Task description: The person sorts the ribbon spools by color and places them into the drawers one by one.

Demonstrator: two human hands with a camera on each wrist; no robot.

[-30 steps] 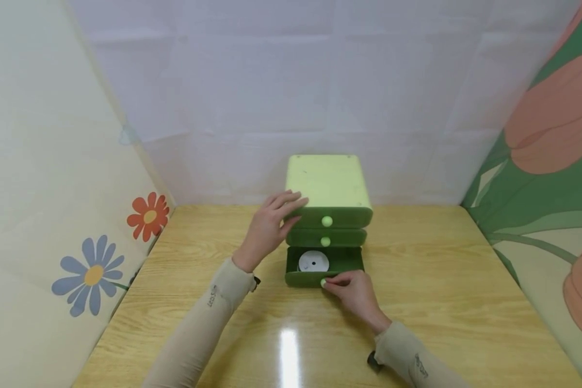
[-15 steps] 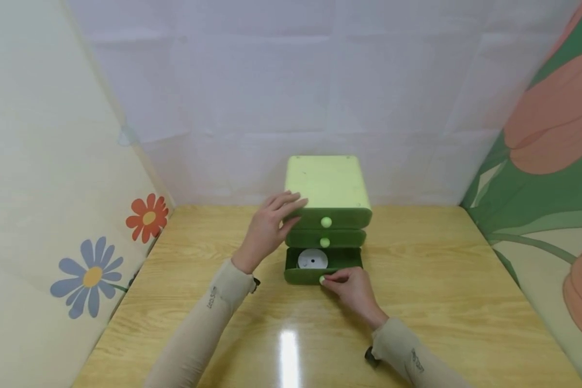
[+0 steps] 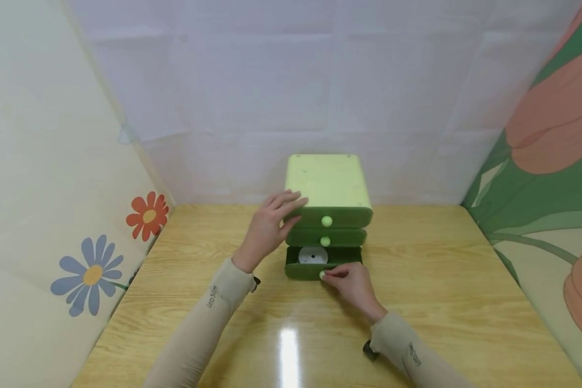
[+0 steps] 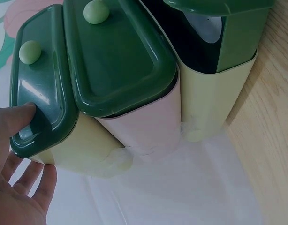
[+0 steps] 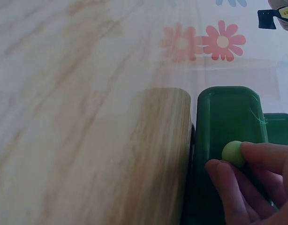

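A small drawer cabinet [image 3: 327,180] with a pale green top and dark green drawer fronts stands against the back sheet. My left hand [image 3: 270,223] holds its upper left front corner. In the left wrist view the thumb [image 4: 18,118] lies on the top drawer front, with the fingers over the top. My right hand [image 3: 356,288] pinches the round light green knob [image 5: 233,153] of the bottom drawer [image 3: 303,271], which is partly pulled out. Inside that drawer, on the left, lies a white disc [image 3: 312,255] with a dark centre hole.
The upper knob [image 3: 326,221] and middle knob [image 3: 325,241] sit on closed drawers. A wooden table [image 3: 417,280] bears the cabinet. White sheeting [image 3: 252,97] hangs behind, with flower-printed panels to the left [image 3: 29,161] and right [image 3: 548,178].
The bottom drawer has slid a little further into the cabinet, with my right hand moving along on its knob. Less of the disc shows. My left hand keeps its place.
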